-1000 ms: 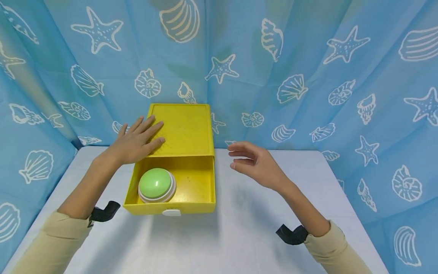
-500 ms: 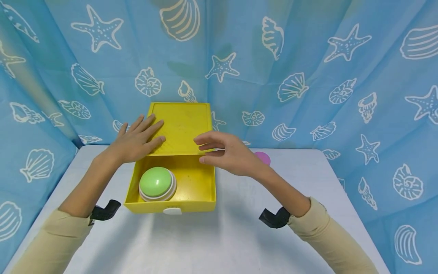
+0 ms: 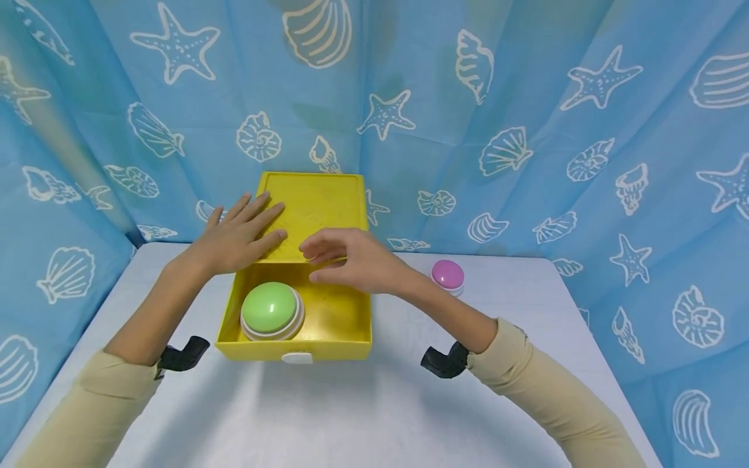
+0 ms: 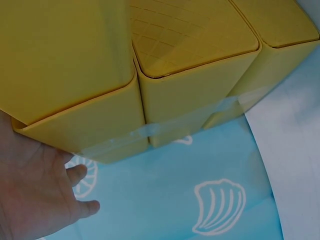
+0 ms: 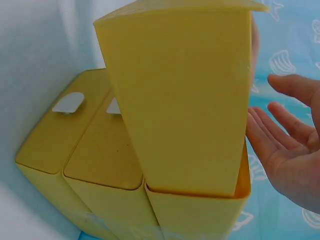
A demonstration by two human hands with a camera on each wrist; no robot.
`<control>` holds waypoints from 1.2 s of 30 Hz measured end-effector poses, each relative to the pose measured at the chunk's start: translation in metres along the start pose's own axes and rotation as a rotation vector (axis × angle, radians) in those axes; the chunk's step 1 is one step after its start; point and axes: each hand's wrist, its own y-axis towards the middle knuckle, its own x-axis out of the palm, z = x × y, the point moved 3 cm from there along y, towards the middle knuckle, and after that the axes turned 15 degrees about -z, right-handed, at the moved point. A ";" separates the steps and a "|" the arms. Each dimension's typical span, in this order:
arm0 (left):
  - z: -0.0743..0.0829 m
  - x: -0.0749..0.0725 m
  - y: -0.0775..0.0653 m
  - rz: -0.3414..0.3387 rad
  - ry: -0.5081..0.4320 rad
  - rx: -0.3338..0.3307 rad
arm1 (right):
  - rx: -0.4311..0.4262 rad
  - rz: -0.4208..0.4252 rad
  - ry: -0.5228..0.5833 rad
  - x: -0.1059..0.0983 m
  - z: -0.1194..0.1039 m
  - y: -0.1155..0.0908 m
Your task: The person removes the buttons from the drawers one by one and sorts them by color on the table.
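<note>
A yellow drawer unit (image 3: 316,201) stands near the back of the table, its top drawer (image 3: 342,351) pulled out toward me. In the drawer's left part sits a green dome push button (image 3: 270,308) on a white base. My left hand (image 3: 234,237) rests on the unit's top at its left edge, fingers spread. Over the right part of the open drawer hovers my right hand (image 3: 359,260), its fingers loosely bent with nothing between them. The right wrist view shows that hand (image 5: 295,140) beside the drawer's wall (image 5: 185,105).
Lower drawers (image 5: 102,145) with white handles (image 5: 69,102) stay closed beneath. A pink dome button (image 3: 447,274) stands on the white table (image 3: 497,390), right of the unit. A blue shell-print curtain (image 3: 409,58) hangs behind.
My right hand has moved left, from beside the unit to over the open drawer. The pink button has come into view at the right. My left hand stays in place.
</note>
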 end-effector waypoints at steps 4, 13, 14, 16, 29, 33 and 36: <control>0.000 0.000 0.000 0.003 -0.005 0.007 | 0.020 -0.071 -0.009 0.007 0.000 0.007; 0.001 -0.001 -0.001 0.009 -0.002 0.005 | 0.075 -0.207 -0.128 0.020 0.000 0.021; 0.001 -0.001 -0.001 0.011 -0.001 0.005 | 0.075 -0.217 -0.144 0.022 0.000 0.023; 0.001 0.000 -0.001 0.016 0.002 0.006 | 0.076 -0.233 -0.175 0.025 0.002 0.026; 0.002 0.000 -0.002 0.015 -0.008 0.017 | 0.117 -0.316 -0.306 0.043 0.014 0.044; 0.001 0.000 -0.002 0.014 -0.016 0.019 | 0.102 -0.325 -0.310 0.045 0.015 0.046; 0.001 0.000 -0.002 0.018 -0.016 0.019 | 0.096 -0.318 -0.325 0.045 0.015 0.046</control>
